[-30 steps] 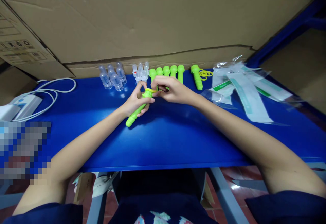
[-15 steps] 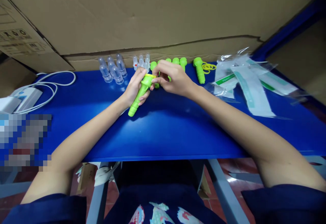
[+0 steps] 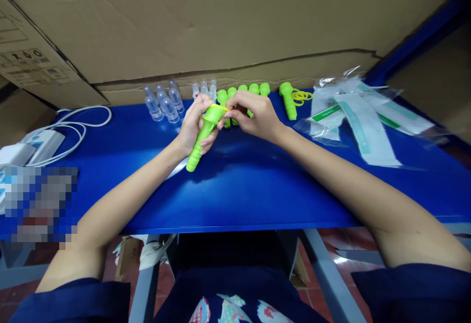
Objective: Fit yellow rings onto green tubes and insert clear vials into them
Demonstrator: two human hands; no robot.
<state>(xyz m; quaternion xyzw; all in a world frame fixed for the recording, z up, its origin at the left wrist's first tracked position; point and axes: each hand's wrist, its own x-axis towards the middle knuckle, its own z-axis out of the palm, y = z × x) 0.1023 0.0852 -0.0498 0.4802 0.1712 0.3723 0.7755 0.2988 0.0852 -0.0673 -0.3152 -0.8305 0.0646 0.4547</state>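
Note:
My left hand (image 3: 196, 126) is wrapped round a lime-green, torch-shaped plastic body (image 3: 201, 142), tilted with its wide threaded end up and its narrow end toward me. At that wide end sits a yellow rubber ring (image 3: 218, 107), stretched out toward the right. The fingertips of my right hand (image 3: 253, 112) pinch the ring's right side. Just behind my hands, several more green bodies (image 3: 231, 93) stand in a row, partly hidden. Small clear bulb-like pieces (image 3: 204, 88) lie behind my left hand.
Several clear plastic bottle-shaped covers (image 3: 169, 109) stand at the back left. One green body (image 3: 288, 101) lies beside yellow rings (image 3: 302, 97). Plastic packets (image 3: 362, 122) spread over the right. A white power strip (image 3: 47, 145) with cable is at left; cardboard (image 3: 235, 24) walls the back.
My right hand has pulled the yellow ring slightly to the right, away from the green body's rim. My left hand keeps its hold. The view has shifted a little.

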